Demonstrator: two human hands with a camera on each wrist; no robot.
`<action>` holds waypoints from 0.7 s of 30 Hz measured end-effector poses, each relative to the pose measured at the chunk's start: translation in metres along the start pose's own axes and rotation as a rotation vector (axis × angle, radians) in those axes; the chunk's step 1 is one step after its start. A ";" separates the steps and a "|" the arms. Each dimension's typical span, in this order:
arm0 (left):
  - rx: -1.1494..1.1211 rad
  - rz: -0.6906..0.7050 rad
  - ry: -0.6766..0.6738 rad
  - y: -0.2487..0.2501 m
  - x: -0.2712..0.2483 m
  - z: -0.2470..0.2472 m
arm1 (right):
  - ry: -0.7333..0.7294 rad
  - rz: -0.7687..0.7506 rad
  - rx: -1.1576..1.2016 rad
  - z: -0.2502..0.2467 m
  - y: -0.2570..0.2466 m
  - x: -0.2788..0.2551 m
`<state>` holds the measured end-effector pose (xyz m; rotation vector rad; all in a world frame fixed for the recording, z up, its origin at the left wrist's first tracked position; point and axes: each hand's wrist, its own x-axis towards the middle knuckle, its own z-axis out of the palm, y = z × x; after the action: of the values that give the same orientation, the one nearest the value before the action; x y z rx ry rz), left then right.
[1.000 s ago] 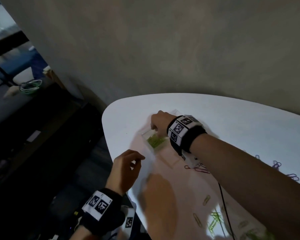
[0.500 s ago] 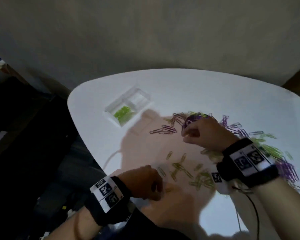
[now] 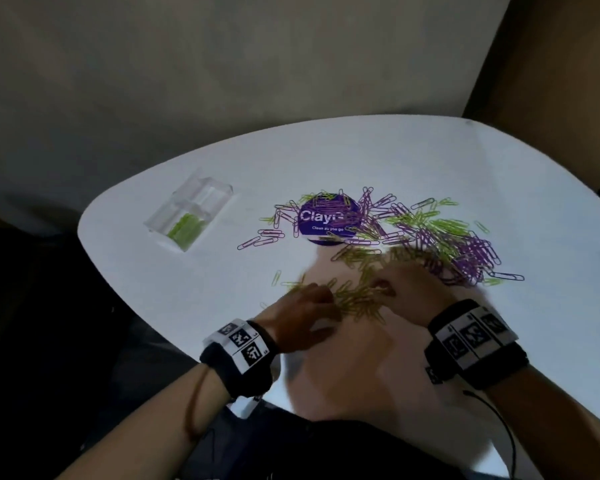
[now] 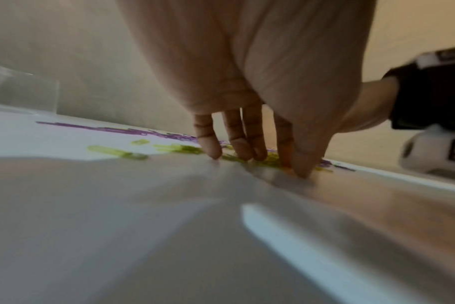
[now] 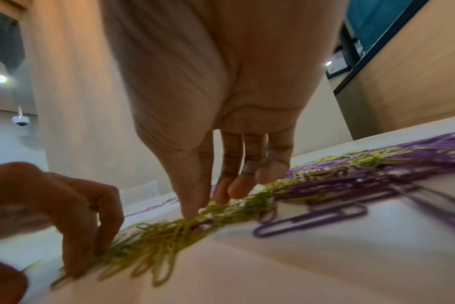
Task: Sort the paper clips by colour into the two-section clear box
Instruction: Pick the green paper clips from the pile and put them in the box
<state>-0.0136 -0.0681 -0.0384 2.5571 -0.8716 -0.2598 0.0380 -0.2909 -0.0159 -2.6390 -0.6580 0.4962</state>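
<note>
The clear two-section box [image 3: 187, 216] stands at the table's left, green clips in its near section and its far section looking bare. A heap of green clips [image 3: 357, 299] lies at the near edge, between my hands. My left hand [image 3: 321, 299] touches the heap's left side with straight fingers [image 4: 208, 144] pointing down. My right hand [image 3: 383, 287] presses fingertips [image 5: 192, 211] into the heap's right side. Neither hand grips a clip. Mixed purple and green clips [image 3: 440, 237] spread behind and to the right.
A round purple sticker [image 3: 326, 220] with white lettering lies under some clips at mid-table. A few purple clips [image 3: 260, 239] lie loose between it and the box. The white table [image 3: 395, 150] ends at a wall; a cable [image 3: 499, 420] hangs off my right wrist.
My right hand left the box and came back to the clips near the front edge. My left hand moved onto the table to the green heap. The view swung right.
</note>
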 end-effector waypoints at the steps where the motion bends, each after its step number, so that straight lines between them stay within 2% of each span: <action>1: -0.005 -0.047 0.024 0.000 0.004 -0.002 | -0.003 -0.001 -0.012 0.000 0.004 -0.003; 3: 0.000 -0.112 0.084 -0.002 0.009 -0.006 | 0.007 0.003 -0.001 -0.001 0.010 -0.009; 4: -0.001 -0.095 0.100 -0.001 0.010 -0.006 | 0.020 0.003 0.006 -0.002 0.013 -0.012; 8: 0.086 0.045 0.005 0.017 0.017 0.008 | 0.016 -0.021 0.001 -0.002 0.017 -0.017; 9: 0.122 0.038 -0.018 0.018 0.017 0.010 | -0.003 -0.022 -0.025 -0.002 0.018 -0.019; 14: 0.082 -0.120 0.087 0.009 0.012 0.003 | 0.032 -0.052 -0.022 -0.004 0.018 -0.017; 16: 0.057 -0.233 0.145 0.017 0.021 0.002 | 0.023 -0.068 -0.034 -0.002 0.014 -0.012; 18: 0.047 -0.328 0.148 0.025 0.033 0.004 | 0.014 -0.069 -0.052 0.003 0.011 -0.008; 21: 0.081 -0.386 0.108 0.028 0.046 0.007 | 0.022 -0.063 -0.011 0.009 0.011 -0.006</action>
<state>0.0050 -0.1192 -0.0339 2.7722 -0.3500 -0.2001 0.0336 -0.3006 -0.0273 -2.6212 -0.7360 0.4456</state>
